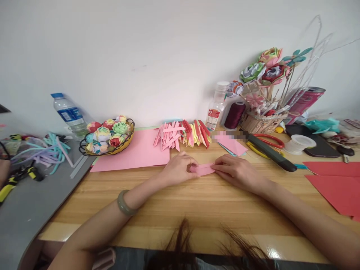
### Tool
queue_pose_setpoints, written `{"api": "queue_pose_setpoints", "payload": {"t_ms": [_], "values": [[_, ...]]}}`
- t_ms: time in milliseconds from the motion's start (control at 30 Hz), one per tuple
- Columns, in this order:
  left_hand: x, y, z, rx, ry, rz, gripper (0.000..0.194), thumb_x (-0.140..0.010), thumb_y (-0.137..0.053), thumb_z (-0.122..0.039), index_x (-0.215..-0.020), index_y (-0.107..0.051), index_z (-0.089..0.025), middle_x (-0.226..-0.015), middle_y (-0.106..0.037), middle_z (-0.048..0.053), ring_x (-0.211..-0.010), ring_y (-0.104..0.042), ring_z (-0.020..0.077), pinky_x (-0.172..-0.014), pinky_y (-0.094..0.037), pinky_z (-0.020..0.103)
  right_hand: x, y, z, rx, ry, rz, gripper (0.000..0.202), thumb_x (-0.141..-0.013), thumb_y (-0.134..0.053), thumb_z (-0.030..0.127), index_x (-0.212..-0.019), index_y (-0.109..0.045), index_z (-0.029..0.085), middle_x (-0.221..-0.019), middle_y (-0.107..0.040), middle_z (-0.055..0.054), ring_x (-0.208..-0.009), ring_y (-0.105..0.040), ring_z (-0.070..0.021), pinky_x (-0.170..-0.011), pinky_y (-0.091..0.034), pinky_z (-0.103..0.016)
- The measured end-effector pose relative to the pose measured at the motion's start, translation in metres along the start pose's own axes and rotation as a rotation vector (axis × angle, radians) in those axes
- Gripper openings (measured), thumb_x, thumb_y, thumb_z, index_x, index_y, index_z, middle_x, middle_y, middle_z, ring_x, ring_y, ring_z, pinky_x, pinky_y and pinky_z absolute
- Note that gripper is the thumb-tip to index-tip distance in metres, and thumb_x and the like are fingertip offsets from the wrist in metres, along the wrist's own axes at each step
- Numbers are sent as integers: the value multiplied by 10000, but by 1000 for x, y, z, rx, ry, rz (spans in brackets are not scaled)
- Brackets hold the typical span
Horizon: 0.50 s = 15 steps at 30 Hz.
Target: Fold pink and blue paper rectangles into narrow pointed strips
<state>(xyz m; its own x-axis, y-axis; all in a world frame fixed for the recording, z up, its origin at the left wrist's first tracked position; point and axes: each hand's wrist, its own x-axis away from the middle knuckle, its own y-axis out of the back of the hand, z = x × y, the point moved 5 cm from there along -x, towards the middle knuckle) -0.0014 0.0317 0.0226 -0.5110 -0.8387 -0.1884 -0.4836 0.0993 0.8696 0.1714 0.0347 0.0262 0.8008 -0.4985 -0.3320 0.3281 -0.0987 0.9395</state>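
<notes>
A small pink paper strip is stretched between my two hands, just above or on the wooden table. My left hand pinches its left end, with a ring on one finger and a green bangle on the wrist. At the right end, the fingertips of my right hand close on the paper. A crease seems to run along the strip. Behind my hands lies a pile of folded pink strips, beside folded red and yellow strips. A stack of pink paper pieces rests behind my right hand.
Large pink sheets lie at left under a basket of paper flowers. A water bottle leans on the wall. Right are a cutter knife, a thread spool, a white spool and red paper.
</notes>
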Motion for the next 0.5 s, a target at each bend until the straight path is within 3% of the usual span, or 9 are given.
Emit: {"api": "queue_pose_setpoints", "payload": {"t_ms": [133,300,500], "values": [[3,1,0,51,34,-4,146,-669,-732,-287,-762,-653,-208,-787,-649,-15,-905,-506,179,-794,-428,291,0,1,-4,-64,-48,-20,225,-871,-462,218,-927,-677,185,-921,-645,-87,-792,-604,-173,-677,-485,-293],[6,0,8,94,143,-62,283,-649,-744,-237,-906,-630,-198,-893,-630,16,-948,-529,181,-837,-428,319,0,3,-4,-101,-73,-8,208,-865,-479,248,-932,-668,191,-925,-645,-88,-805,-607,-180,-695,-486,-301],[6,-1,5,74,-17,-54,123,-678,-735,-261,-766,-662,-216,-850,-670,-18,-953,-505,162,-845,-415,303,-2,4,-3,-82,-68,31,211,-887,-438,253,-909,-639,191,-908,-637,-81,-800,-595,-180,-686,-472,-300]]}}
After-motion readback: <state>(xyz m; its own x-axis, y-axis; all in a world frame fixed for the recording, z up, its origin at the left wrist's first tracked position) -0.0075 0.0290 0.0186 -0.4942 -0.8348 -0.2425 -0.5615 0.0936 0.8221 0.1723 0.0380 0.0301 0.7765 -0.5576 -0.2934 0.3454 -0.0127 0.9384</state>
